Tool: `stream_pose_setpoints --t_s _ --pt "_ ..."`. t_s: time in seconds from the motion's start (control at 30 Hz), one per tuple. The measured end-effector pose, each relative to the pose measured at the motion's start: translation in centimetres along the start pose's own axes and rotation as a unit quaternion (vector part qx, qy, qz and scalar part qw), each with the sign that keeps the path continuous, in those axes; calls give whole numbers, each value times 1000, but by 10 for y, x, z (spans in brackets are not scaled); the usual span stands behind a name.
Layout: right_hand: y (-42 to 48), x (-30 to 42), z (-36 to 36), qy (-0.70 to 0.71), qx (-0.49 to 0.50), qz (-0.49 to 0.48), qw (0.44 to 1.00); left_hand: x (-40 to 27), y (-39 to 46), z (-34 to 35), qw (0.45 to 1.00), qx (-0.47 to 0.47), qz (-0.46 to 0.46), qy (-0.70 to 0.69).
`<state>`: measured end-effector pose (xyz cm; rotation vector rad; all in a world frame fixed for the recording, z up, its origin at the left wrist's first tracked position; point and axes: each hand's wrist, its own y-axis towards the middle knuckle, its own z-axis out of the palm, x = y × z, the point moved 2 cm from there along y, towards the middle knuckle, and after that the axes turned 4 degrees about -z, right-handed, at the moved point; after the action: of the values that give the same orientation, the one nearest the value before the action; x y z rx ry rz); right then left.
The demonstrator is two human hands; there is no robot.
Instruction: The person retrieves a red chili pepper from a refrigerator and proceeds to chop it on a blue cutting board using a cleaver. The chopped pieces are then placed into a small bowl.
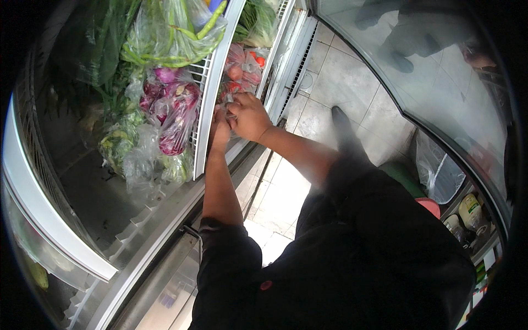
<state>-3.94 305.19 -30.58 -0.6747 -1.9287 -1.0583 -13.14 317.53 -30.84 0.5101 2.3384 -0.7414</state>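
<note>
Both hands reach into an upright refrigerated case, close together at a shelf of bagged tomatoes. My right hand is curled over clear plastic at the near end of these bags, its fingertips gripping the film. Beside it, my left hand is partly hidden by the white shelf edge. Its fingertips meet the right hand's fingers, and whether they grip the film cannot be made out. Further along the same shelf lie leafy greens in plastic.
Bagged red onions, long green peppers and wrapped greens fill the neighbouring wire shelf. An open glass door swings out on the right over the tiled floor. Bottles and a clear plastic bin stand behind me.
</note>
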Motion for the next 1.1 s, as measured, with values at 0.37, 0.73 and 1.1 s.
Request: stream_pose_setpoints --t_s 0.37,0.73,1.1 --pt "0 -16 34 -49 121 45 990 10 5 7 996 -76 -19 46" --pt "-1 -70 29 77 77 402 909 3 -2 0 989 16 20 144" --pt "-31 -97 16 227 102 400 882 37 22 2 898 -76 -43 431"
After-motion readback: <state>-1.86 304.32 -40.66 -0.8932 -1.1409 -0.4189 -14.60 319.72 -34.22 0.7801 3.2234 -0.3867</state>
